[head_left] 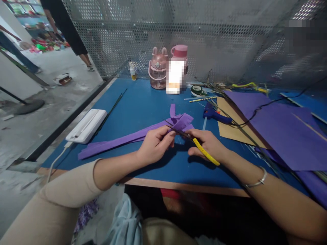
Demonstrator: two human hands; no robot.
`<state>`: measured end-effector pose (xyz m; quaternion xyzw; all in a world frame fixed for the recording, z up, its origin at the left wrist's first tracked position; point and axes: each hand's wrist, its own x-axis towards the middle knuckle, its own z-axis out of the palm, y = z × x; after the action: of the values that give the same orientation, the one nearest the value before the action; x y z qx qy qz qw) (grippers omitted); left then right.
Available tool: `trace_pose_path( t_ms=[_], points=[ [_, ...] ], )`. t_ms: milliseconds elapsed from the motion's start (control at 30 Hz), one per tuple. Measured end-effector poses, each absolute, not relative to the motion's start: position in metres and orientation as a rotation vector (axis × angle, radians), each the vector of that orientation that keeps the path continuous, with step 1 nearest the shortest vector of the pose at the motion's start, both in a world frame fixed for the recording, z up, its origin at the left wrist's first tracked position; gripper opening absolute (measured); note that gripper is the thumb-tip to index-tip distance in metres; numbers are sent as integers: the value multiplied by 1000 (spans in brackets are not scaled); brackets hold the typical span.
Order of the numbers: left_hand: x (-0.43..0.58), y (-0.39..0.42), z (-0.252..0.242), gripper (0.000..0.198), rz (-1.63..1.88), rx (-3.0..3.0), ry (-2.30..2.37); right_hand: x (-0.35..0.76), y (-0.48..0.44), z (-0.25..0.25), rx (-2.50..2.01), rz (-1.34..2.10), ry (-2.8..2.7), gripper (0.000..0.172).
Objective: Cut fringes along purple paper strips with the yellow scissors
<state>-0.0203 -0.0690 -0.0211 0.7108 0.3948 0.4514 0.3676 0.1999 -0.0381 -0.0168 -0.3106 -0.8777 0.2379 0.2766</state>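
Note:
My left hand (156,143) is closed, its thumb and fingers pinching purple crepe paper (182,119) in front of me. A small curled strip sticks up behind the held part. Long purple strips (120,139) run from there to the left across the blue table. In my right hand (208,144) are scissors (204,151) with yellow handles and dark blades. The blades lie against the paper, right beside my left fingertips. How far the blades are apart is hard to tell, and part of the paper is hidden behind my fingers.
A white power bank (87,126) with a cable lies left, beside thin green stems (112,110). To the right are a blue glue gun (217,115) with a black cord, brown paper (230,127) and purple sheets (283,126). Tape (198,90) and a pink bottle (158,71) stand behind.

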Motion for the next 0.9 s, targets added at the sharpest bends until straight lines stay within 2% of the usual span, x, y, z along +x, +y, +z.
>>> trace_pose_path(
  t_ms=[267,333,467,533,900],
  points=[
    [-19,-69,-18,32,1165,1781,1036,199,-42,-17,-949,683,-2341,40],
    [-19,-69,-18,33,1168,1767,1041,199,-42,-16,-961,673,-2349,44],
    [-19,-69,-19,36,1210,1747,1051,198,-42,-13,-898,728,-2412,75],
    [-19,-68,-18,36,1238,1724,1049,196,-39,-11,-864,761,-2445,83],
    [-23,-58,-18,32,1309,1690,1093,187,-18,-5,-823,702,-2516,78]
  ],
)
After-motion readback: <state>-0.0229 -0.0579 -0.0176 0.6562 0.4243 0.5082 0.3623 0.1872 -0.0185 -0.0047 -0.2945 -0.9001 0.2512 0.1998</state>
